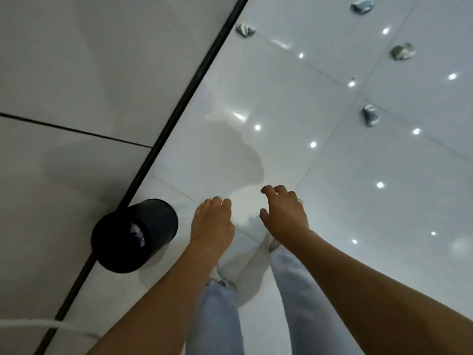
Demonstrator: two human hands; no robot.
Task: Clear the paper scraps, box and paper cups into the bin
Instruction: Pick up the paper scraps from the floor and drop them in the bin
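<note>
Both hands are held out over the white tiled floor [332, 175], and neither one holds anything. The left hand [213, 221] has its fingers loosely bent downward, so its grip is relaxed and empty. The right hand [284, 213] is also empty, with the fingers spread a little and softly curved, the thumb apart from them.

The black bin [135, 235] stands on the floor beside the wall [89, 73], just at the black strip along the base of the wall, to the left of the left hand. Inside it some white and blue paper [138, 233] is visible.

Four crumpled pieces lie on the floor well apart from the bin, toward the far right part of the floor. One piece [245, 29] is near the wall strip, another [362, 5] is at the top edge of the view, a greenish one [401, 51] lies to the right, and a nearer one [370, 115] looks like a paper cup on its side. It is too blurred to tell which of the others are cups or scraps.

Below the arms the legs in light blue jeans [217, 316] are seen. A white cord [38, 324] crosses the lower left corner.
</note>
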